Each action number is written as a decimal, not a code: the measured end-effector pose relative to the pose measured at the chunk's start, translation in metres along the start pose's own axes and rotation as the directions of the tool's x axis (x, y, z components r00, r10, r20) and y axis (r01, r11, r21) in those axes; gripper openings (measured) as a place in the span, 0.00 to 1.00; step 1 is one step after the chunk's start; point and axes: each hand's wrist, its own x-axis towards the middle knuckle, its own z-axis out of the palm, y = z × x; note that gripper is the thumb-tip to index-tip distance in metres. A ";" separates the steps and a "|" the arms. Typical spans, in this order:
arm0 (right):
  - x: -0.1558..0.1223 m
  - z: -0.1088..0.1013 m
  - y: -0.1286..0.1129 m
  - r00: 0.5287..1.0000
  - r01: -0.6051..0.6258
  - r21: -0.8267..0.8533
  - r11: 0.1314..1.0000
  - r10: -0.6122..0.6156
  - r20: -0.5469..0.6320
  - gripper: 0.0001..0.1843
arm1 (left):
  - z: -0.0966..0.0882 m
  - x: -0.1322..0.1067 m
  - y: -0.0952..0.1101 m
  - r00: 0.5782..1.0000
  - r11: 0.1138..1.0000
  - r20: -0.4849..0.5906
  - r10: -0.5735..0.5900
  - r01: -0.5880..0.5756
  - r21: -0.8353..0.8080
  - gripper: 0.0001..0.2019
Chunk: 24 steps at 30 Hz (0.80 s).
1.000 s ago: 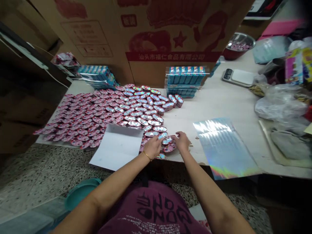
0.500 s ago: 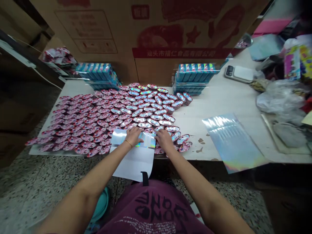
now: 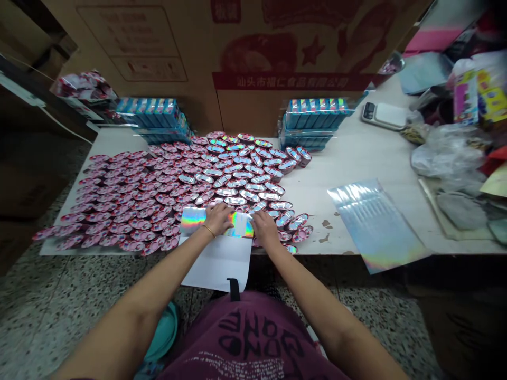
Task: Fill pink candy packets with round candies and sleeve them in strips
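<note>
A shiny holographic sticker sheet [image 3: 192, 221] with white backing [image 3: 216, 261] lies along the table's front edge, its lower part hanging toward my body. My left hand [image 3: 217, 219] grips its upper part, fingers curled over the far edge and thumb on the shiny strip. My right hand [image 3: 264, 228] is closed at the sheet's right edge, its fingertips pinched on the corner; any small piece between them is hidden. Just beyond both hands stand many packed oval-topped containers, some with silver tops [image 3: 236, 183], others with pink and red tops [image 3: 134, 211].
Another holographic sheet [image 3: 380, 227] lies to the right, overhanging the front edge. Blue boxes in clear wrap [image 3: 148, 113] stand at the back before a large carton [image 3: 285, 113]. A white phone-like device [image 3: 386, 116] and plastic bags [image 3: 443, 153] are on the right.
The view has shifted slightly. Both hands stay at the sheet, the right one moving a little at its edge. Rainbow glare on the shiny strip is brighter.
</note>
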 end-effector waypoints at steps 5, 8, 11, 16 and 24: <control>0.006 -0.002 0.002 0.999 0.030 -0.045 0.999 -0.028 0.043 0.17 | -0.009 0.002 0.007 1.000 0.999 -0.019 -0.013 0.013 0.036 0.16; 0.000 0.003 0.006 0.992 0.121 -0.058 0.991 -0.118 0.048 0.17 | -0.010 0.002 0.012 0.998 1.000 -0.060 -0.007 0.008 0.020 0.11; -0.006 0.005 0.005 0.987 0.158 -0.010 0.987 -0.158 0.032 0.14 | -0.009 0.005 0.013 0.996 1.000 -0.086 -0.018 0.018 -0.007 0.09; -0.012 -0.017 -0.003 0.997 -0.009 0.364 0.931 0.035 -0.065 0.08 | -0.016 0.019 0.000 0.996 0.995 -0.055 -0.065 0.069 0.076 0.08; -0.042 -0.090 0.029 0.903 -0.366 0.880 0.303 0.346 0.256 0.08 | -0.023 0.018 0.056 0.999 0.899 -0.026 0.024 -0.033 -0.436 0.14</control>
